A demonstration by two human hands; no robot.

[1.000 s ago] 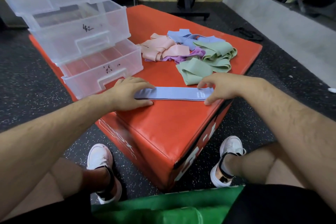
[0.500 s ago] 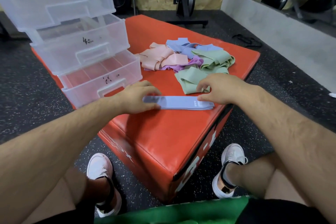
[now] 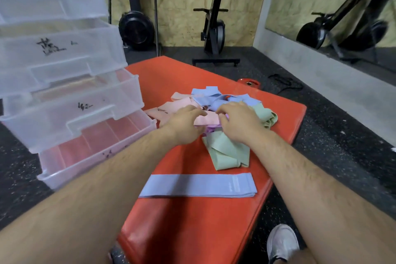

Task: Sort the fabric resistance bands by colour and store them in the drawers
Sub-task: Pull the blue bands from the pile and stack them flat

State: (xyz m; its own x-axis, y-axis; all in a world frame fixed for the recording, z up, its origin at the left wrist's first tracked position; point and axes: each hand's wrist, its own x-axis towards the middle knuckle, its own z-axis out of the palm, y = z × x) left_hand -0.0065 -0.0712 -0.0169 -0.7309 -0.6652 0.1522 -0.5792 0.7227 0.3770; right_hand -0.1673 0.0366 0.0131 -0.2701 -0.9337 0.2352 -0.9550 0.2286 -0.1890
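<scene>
A mixed pile of fabric bands lies mid-way along the red padded box (image 3: 192,221): pink bands (image 3: 171,110), blue bands (image 3: 211,97), green bands (image 3: 227,152) and a purple band (image 3: 211,129). My left hand (image 3: 184,124) and my right hand (image 3: 237,122) meet over the pile, and both pinch the same pink band (image 3: 209,119) between them. One blue band (image 3: 197,185) lies flat and alone near the box's front edge. A stack of clear plastic drawers (image 3: 70,113) stands at the left, pulled open; the lowest drawer (image 3: 96,163) looks empty.
The drawers carry handwritten labels on their fronts. Black speckled gym floor surrounds the box. Exercise machines (image 3: 214,28) stand against the far wooden wall, and a mirror runs along the right. My shoe (image 3: 282,242) shows at the lower right.
Both hands let go of the flat blue band and moved away from me to the pile, where they took a pink band. The camera tilted up and closer.
</scene>
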